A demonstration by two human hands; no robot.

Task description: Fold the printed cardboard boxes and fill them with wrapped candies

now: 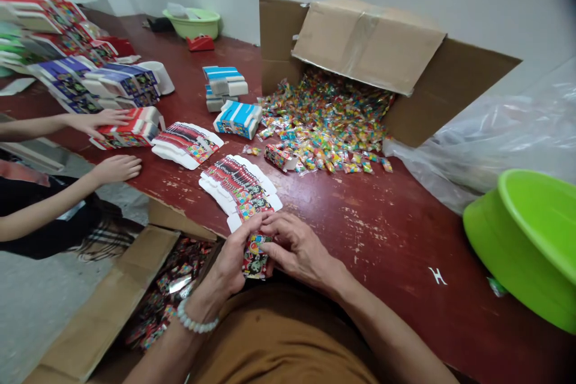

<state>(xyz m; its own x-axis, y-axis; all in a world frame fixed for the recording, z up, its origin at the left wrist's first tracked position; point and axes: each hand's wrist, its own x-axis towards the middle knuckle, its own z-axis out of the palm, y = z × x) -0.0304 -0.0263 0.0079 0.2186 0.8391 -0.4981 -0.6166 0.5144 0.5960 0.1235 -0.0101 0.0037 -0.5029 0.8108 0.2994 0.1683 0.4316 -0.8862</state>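
Close to my body, a small printed candy box (256, 259) in red, black and green is held between both hands. My left hand (231, 255) closes around its left side, and a beaded bracelet sits on that wrist. My right hand (303, 249) grips it from the right, thumb on its front and fingers bent at its top. Just beyond lies a fanned row of flat, unfolded boxes (240, 183) with white flaps. A small red box (279, 158) rests on its side by a heap of wrapped candies (328, 126).
A tipped cardboard carton (369, 42) spills the candies. Blue box bundles (238, 118) stand beside them. At left, another person's hand (114, 123) touches a red box bundle (137, 128). A green basin (508, 240) stands right; an open carton (121, 288) of small packs is lower left.
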